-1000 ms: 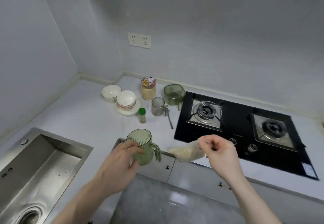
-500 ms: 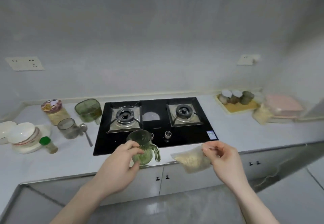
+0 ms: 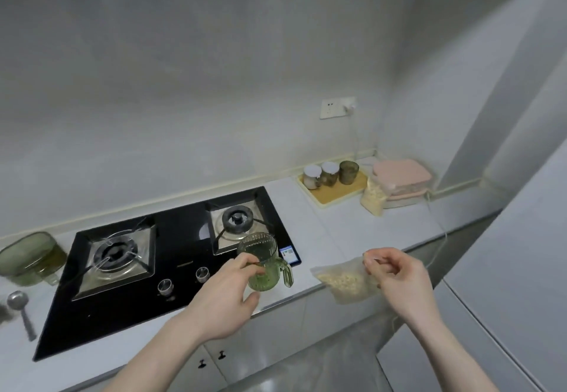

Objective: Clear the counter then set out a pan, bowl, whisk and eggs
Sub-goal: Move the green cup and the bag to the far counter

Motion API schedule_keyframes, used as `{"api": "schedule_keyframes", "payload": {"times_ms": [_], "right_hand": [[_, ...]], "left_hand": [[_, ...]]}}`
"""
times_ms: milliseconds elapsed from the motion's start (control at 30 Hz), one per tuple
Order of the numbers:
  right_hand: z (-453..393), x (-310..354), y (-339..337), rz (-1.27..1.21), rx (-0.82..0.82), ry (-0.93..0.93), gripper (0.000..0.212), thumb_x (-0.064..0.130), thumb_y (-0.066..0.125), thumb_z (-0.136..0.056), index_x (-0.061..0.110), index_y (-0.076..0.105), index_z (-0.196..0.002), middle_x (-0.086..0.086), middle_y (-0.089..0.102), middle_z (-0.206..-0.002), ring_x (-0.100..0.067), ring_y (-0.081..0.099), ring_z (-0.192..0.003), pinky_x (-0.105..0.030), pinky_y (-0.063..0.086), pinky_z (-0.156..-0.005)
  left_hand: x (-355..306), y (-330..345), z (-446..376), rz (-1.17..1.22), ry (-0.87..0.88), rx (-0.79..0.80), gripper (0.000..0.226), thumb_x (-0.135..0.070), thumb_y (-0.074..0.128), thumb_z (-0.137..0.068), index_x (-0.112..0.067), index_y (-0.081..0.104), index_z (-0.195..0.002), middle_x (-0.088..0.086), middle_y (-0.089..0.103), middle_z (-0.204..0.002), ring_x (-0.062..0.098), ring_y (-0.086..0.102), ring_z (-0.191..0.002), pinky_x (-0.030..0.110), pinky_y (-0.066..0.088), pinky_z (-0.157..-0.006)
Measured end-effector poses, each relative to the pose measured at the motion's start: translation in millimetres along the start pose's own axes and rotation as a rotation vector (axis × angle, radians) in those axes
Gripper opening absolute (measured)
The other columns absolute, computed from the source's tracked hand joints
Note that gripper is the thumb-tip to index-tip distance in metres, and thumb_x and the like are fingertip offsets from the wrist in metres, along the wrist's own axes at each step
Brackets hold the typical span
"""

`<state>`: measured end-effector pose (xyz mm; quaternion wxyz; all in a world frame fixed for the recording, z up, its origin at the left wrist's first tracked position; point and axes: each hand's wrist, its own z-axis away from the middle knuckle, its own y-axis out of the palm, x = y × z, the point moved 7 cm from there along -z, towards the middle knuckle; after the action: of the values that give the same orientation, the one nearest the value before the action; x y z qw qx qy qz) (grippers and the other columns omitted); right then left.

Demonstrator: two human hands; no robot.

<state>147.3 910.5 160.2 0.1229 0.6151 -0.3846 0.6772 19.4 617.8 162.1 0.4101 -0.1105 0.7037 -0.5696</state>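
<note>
My left hand [image 3: 225, 295] grips a ribbed green glass mug [image 3: 264, 261] by its side, held in the air above the counter's front edge by the hob's right corner. My right hand [image 3: 395, 278] pinches the top of a clear plastic bag of pale grains [image 3: 345, 279], which hangs over the counter's front edge. No pan, whisk or eggs are in view.
A black two-burner gas hob [image 3: 171, 256] fills the counter's middle. Left of it stand a green lidded container [image 3: 30, 258] and a metal spoon [image 3: 20, 307]. At the far right are a yellow tray with jars [image 3: 334, 190], another grain bag [image 3: 374, 197] and a pink lidded box [image 3: 402, 175].
The view has swung right, from the sink and bowls to the hob and the right corner. Both hands have kept hold of the mug and the bag and travelled right with them.
</note>
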Motion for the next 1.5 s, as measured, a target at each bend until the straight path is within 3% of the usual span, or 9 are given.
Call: {"api": "schedule_keyframes", "payload": {"times_ms": [167,500,700,833,933,1067,1167,1400,1500], "right_hand": [[-54.8,-30.8,-27.3,0.032,-0.103,0.056,0.013,0.014,0.079,-0.085,0.027,0.078,-0.081,0.013,0.075,-0.071,-0.011,0.069,-0.068,-0.035,0.059,-0.073],[-178.3,-75.0,-44.1,-0.020,-0.205,0.207,0.007,0.018,0.079,-0.087,0.024,0.080,-0.086,0.011,0.077,-0.077,-0.010,0.073,-0.077,-0.030,0.060,-0.079],[-247.9,-112.6,-27.8,-0.120,-0.212,0.358,0.007,0.014,0.074,-0.090,0.020,0.078,-0.089,0.004,0.078,-0.081,-0.016,0.073,-0.081,-0.034,0.060,-0.081],[-288.6,-137.6,-8.0,-0.255,-0.195,0.452,0.008,0.010,0.074,-0.089,0.017,0.079,-0.089,-0.001,0.078,-0.087,-0.020,0.073,-0.085,-0.037,0.060,-0.086],[-320.4,-153.5,7.5,-0.377,-0.193,0.540,0.007,0.007,0.075,-0.088,0.010,0.077,-0.093,-0.006,0.076,-0.087,-0.020,0.069,-0.078,-0.033,0.056,-0.075],[-354.5,-168.2,25.0,-0.522,-0.204,0.662,0.007,0.004,0.076,-0.088,0.009,0.074,-0.092,-0.006,0.068,-0.075,-0.011,0.054,-0.057,-0.017,0.045,-0.047],[-383.9,-186.8,32.4,-0.566,-0.214,0.744,0.007,0.004,0.078,-0.086,0.004,0.072,-0.089,-0.004,0.063,-0.067,-0.006,0.050,-0.042,-0.013,0.040,-0.036],[-424.8,-225.7,20.6,-0.603,-0.283,0.761,0.013,-0.003,0.072,-0.088,-0.003,0.072,-0.101,-0.005,0.059,-0.063,-0.003,0.049,-0.034,-0.013,0.040,-0.036],[-438.1,-233.7,12.7,-0.541,-0.255,0.718,0.016,0.000,0.073,-0.088,-0.003,0.073,-0.104,-0.007,0.063,-0.068,-0.012,0.056,-0.053,-0.020,0.046,-0.050]], "left_hand": [[-13.7,26.2,-85.5,-0.018,0.070,0.043,0.049,-0.033,0.055,-0.095,-0.024,0.050,-0.144,-0.021,0.036,-0.139,0.001,0.038,-0.131,0.009,0.023,-0.104],[-9.9,65.4,-236.7,-0.040,0.133,0.164,0.049,-0.026,0.055,-0.091,-0.024,0.053,-0.140,-0.018,0.041,-0.134,0.006,0.044,-0.123,0.018,0.036,-0.104],[-5.7,84.0,-285.2,-0.045,0.097,0.219,0.052,-0.027,0.051,-0.091,-0.022,0.049,-0.143,-0.018,0.035,-0.141,0.006,0.041,-0.128,0.020,0.036,-0.107],[-7.8,93.1,-301.1,-0.041,0.057,0.214,0.053,-0.027,0.051,-0.092,-0.022,0.046,-0.145,-0.018,0.033,-0.144,0.005,0.039,-0.130,0.013,0.032,-0.104],[-8.7,101.7,-313.5,-0.034,0.004,0.191,0.053,-0.030,0.051,-0.094,-0.023,0.044,-0.146,-0.019,0.031,-0.145,0.005,0.038,-0.131,0.013,0.032,-0.098],[-10.6,113.6,-327.6,-0.014,-0.041,0.191,0.055,-0.031,0.053,-0.093,-0.021,0.044,-0.146,-0.018,0.031,-0.144,0.005,0.038,-0.131,0.016,0.032,-0.109],[-16.8,121.4,-345.1,-0.022,-0.056,0.180,0.055,-0.031,0.053,-0.092,-0.019,0.045,-0.145,-0.016,0.032,-0.144,0.008,0.039,-0.131,0.017,0.030,-0.112],[-29.6,150.7,-379.3,-0.036,-0.098,0.239,0.058,-0.029,0.052,-0.091,-0.017,0.043,-0.147,-0.015,0.031,-0.143,0.011,0.040,-0.127,0.023,0.034,-0.112],[-36.5,166.1,-396.2,-0.038,-0.109,0.283,0.057,-0.026,0.052,-0.091,-0.017,0.043,-0.147,-0.013,0.031,-0.145,0.014,0.040,-0.128,0.022,0.033,-0.111]]}}
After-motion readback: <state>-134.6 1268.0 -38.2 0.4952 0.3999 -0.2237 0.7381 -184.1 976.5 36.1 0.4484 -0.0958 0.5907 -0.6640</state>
